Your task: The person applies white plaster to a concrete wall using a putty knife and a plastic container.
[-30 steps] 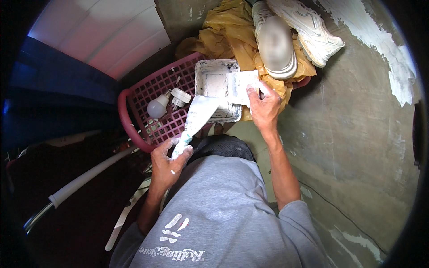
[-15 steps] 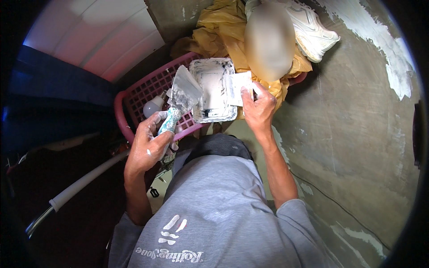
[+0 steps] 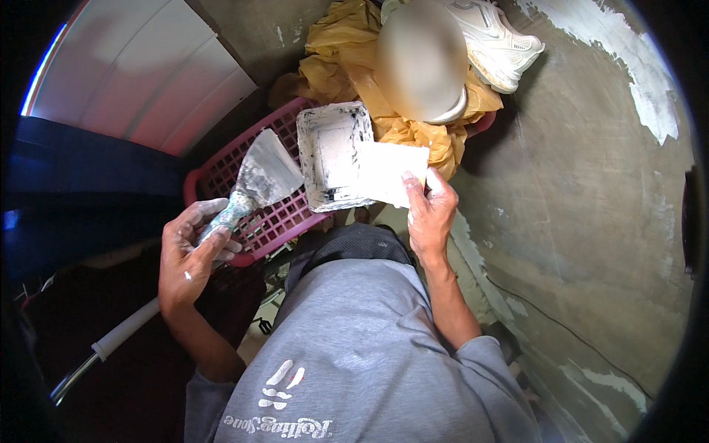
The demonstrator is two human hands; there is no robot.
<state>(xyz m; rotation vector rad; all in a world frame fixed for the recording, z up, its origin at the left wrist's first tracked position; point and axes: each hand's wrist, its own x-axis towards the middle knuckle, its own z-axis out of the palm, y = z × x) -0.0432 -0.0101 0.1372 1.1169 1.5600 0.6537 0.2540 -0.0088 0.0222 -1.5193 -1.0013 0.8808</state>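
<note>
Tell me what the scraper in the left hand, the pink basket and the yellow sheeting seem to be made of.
Scraper: thin, smeared grey blade, probably dull metal; handle too spattered to tell.
Pink basket: likely moulded plastic, smooth, judging by its regular lattice.
Yellow sheeting: apparently thin plastic film, slightly glossy, its crumpled folds catching light.

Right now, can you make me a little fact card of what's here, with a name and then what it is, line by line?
Left hand: holds a smeared putty knife by its handle
Right hand: grips a flat white piece
Tray: white-coated, dark-smudged, between the hands
Basket: pink, with holes
Plastic: yellow, crumpled
Shoe: white, beyond the right hand
</note>
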